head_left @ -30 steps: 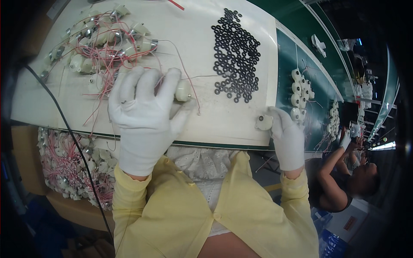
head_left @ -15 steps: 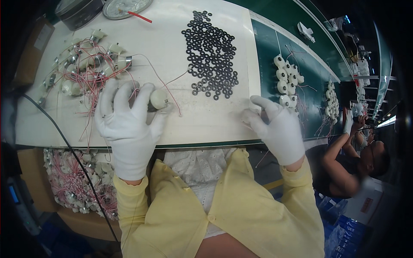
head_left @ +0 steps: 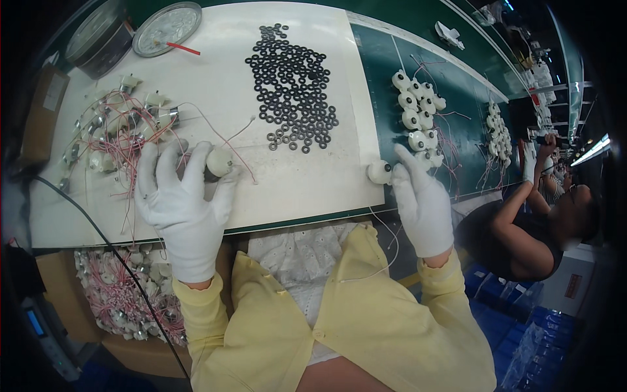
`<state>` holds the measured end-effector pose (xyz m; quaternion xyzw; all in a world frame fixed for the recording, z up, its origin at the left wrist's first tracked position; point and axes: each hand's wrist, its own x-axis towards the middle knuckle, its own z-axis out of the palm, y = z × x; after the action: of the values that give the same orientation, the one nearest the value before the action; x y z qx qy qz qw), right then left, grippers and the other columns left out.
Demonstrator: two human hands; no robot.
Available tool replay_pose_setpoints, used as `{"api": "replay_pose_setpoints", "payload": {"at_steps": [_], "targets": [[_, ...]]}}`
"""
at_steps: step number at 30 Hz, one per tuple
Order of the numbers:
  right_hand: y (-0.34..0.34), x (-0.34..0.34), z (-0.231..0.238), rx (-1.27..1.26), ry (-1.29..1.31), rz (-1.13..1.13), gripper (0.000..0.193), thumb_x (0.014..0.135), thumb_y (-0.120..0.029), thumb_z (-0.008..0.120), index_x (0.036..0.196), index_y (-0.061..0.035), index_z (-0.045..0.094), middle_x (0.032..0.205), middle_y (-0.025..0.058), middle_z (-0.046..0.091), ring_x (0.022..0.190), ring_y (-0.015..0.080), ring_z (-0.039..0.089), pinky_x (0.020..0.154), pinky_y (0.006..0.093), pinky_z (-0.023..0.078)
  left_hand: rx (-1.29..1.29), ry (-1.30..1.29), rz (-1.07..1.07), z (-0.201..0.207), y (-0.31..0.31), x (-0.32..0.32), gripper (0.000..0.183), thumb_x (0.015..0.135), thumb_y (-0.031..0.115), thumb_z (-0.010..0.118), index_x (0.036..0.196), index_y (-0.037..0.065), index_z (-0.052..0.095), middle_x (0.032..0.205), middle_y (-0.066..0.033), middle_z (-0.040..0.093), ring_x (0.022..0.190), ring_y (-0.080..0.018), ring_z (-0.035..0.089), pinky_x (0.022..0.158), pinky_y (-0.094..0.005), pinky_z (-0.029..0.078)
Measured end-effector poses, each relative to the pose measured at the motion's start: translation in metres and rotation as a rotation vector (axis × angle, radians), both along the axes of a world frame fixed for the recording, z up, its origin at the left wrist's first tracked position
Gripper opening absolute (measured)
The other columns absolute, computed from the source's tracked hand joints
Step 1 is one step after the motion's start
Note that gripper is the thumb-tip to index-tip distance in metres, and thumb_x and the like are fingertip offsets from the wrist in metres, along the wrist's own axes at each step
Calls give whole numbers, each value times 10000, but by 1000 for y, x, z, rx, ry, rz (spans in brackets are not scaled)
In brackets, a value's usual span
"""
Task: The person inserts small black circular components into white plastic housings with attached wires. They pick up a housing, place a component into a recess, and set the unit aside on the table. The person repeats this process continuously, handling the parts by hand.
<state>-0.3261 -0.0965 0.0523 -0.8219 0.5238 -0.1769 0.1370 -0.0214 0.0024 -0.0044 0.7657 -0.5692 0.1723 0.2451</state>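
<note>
My left hand (head_left: 186, 202), in a white glove, rests on the white work surface. Its thumb and index finger are round a small motor with a round white cap (head_left: 219, 162). Beside those fingers lies a tangle of similar motors (head_left: 111, 127) with red and white wires. My right hand (head_left: 423, 202), also gloved, has its fingers stretched out at the surface's right edge. Its fingertips are against a white round-capped motor (head_left: 377, 172) with a black ring on it. From there a pale wire hangs over the front edge. Just beyond stand several ringed motors (head_left: 418, 108) in rows on the green mat.
Many black rings (head_left: 294, 85) lie loose on the white surface (head_left: 300, 183). Behind are a round tin (head_left: 101, 39) and a lid (head_left: 168, 29) with a red strip. A box of wired motors (head_left: 134, 294) stands below the left edge. A co-worker (head_left: 522, 222) sits at right.
My right fingers have straightened and drawn back from the white motor, whose black ring now shows. My left hand keeps its motor. The whole view has shifted slightly.
</note>
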Motion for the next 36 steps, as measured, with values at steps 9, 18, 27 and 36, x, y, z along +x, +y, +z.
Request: {"api": "replay_pose_setpoints", "payload": {"at_steps": [9,18,27,36], "targets": [[-14,12,-3,-252,252,243,387,844,-329,825,1186,-190,707,735,57,605,649,286,634,585,415,470,39,-74,-12,1,0,2,428,808,414,853,1166,192,781,1430,-126,617,1418,-444,456,1122,-567,402],[-70,-79,68,-201,353,232,252,878,-86,741,1122,-149,752,910,104,716,796,342,698,697,437,555,111,-62,-35,4,-1,1,401,870,390,819,1165,133,732,1441,-180,610,1444,-462,433,1152,-581,378],[-144,-96,15,-245,186,282,431,828,21,725,1247,-80,699,1102,149,727,950,380,725,798,427,599,96,-43,-6,2,2,1,389,875,349,824,1175,124,719,1442,-186,604,1443,-468,433,1145,-576,394],[-149,-113,-13,-230,-40,246,166,849,-20,763,1005,-56,721,998,119,741,835,333,731,741,415,575,-54,34,128,-12,13,8,504,874,466,821,1283,184,736,1348,-224,562,1345,-463,491,1096,-578,446]]}}
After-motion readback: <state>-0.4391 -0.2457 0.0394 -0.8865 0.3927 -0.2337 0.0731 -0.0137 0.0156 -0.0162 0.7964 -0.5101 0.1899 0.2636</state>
